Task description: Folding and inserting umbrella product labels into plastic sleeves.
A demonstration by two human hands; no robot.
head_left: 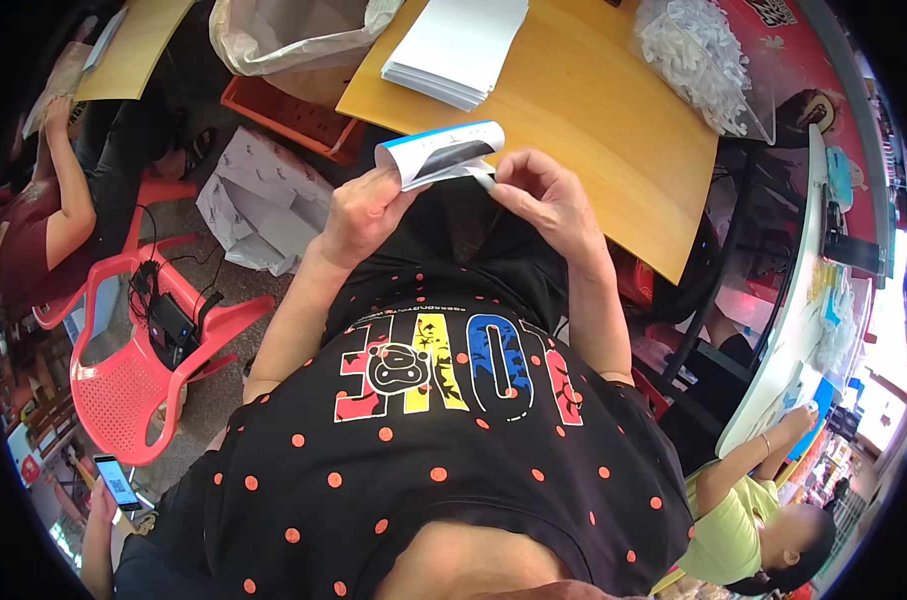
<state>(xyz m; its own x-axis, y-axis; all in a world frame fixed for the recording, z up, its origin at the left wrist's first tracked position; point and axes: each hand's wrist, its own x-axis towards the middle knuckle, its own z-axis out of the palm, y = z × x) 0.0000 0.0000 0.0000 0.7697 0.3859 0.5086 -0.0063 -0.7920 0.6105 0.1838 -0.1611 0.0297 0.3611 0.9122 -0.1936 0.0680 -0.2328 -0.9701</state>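
My left hand (363, 212) is closed around the lower left end of a curled printed paper sheet (443, 150), white with a blue edge and a dark printed patch. It is held over my lap, just off the near edge of the wooden table (593, 95). Between the thumb and fingers of my right hand (555, 208) is a narrow white paper strip (483, 178) at the sheet's lower right corner. Whether the strip is part of the sheet or separate, I cannot tell. A stack of white paper (458, 45) lies on the table beyond the hands.
A clear bag of white pieces (695, 60) sits at the table's far right. To the left are an open white sack (303, 45), an orange crate (283, 115), a crumpled white sheet (258, 195) and a red plastic chair (123, 360). Other people are on both sides.
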